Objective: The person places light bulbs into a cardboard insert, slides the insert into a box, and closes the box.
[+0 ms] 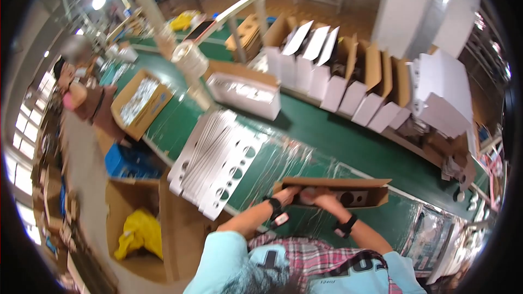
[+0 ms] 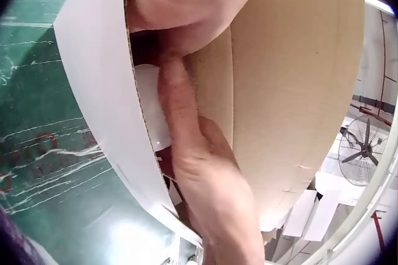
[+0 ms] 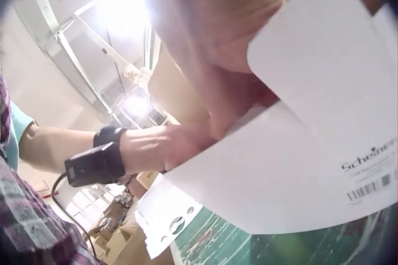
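Note:
In the head view, both hands reach into a long, open cardboard box (image 1: 376,183), brown inside and white outside. Inside it lies a white insert with round holes (image 1: 353,198). My left hand (image 1: 287,195) is at the left end, its fingertips hidden by the box walls in the left wrist view. My right hand (image 1: 327,200) holds a white rounded piece (image 1: 308,195) between the two hands. The right thumb (image 2: 177,100) lies along that white piece (image 2: 151,103). Printed text and a barcode (image 3: 372,187) mark the box's white side.
Left of the box lies a fanned stack of white die-cut sheets (image 1: 218,163). A row of open boxes (image 1: 340,84) stands along the bench's back. A filled white box (image 1: 245,92) sits behind the sheets. A large carton (image 1: 177,234) stands at lower left; another person (image 1: 92,100) is beyond.

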Action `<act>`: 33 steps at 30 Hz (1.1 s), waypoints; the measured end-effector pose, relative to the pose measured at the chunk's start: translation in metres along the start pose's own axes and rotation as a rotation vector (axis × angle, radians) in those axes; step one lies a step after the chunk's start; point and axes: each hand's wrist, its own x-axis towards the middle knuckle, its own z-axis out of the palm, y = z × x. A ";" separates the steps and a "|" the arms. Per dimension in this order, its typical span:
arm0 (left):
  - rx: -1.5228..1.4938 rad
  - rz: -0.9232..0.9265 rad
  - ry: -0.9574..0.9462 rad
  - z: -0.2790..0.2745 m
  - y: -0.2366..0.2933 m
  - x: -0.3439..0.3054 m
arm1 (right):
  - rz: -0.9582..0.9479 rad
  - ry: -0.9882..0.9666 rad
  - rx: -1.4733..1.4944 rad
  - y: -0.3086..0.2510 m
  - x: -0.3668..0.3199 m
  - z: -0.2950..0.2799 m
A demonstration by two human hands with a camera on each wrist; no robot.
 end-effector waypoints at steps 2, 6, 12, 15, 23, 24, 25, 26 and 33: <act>-0.080 -0.006 -0.047 -0.008 -0.005 0.010 | 0.078 -0.063 -0.043 -0.029 -0.013 -0.012; 0.071 0.009 0.011 -0.006 -0.011 0.022 | 0.057 -0.208 -0.090 -0.008 0.003 -0.005; 0.118 -0.020 0.044 0.004 0.000 0.010 | 0.089 -0.261 -0.120 -0.009 0.012 -0.003; 0.150 -0.018 0.053 0.007 -0.002 0.010 | 0.109 -0.283 -0.092 -0.010 0.009 -0.008; 0.372 0.011 0.158 0.017 0.000 0.014 | -0.185 -0.444 0.343 0.009 0.018 -0.013; 0.392 0.029 0.174 0.014 -0.003 0.022 | -0.408 -0.433 0.330 0.037 0.028 0.005; 0.395 0.042 0.193 0.013 -0.009 0.030 | -0.475 -0.302 0.314 0.022 0.019 -0.009; 0.401 0.044 0.201 0.011 -0.016 0.035 | -0.483 -0.350 0.263 0.021 0.021 -0.012; 1.684 0.143 -0.099 0.026 0.007 0.005 | -0.341 -0.512 0.207 0.020 0.022 -0.015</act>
